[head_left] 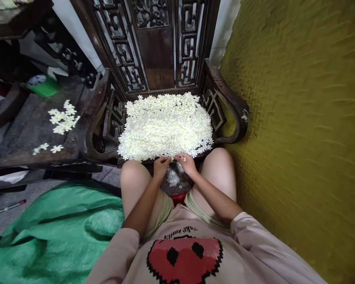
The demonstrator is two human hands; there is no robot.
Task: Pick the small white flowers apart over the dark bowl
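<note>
A big heap of small white flowers (165, 124) covers the seat of a dark carved wooden chair (225, 98) in front of me. At the seat's front edge, my left hand (161, 165) and my right hand (187, 162) meet with fingers pinched together. Between their fingertips sits a small white flower (174, 158), held by both hands. My bare knees flank the hands on either side.
A second dark wooden seat (32, 126) at left carries a few loose white flowers (62, 117) and a green container (43, 85). Green sheeting (56, 228) lies on the floor at lower left. A yellow-green textured wall (298, 118) stands close on the right.
</note>
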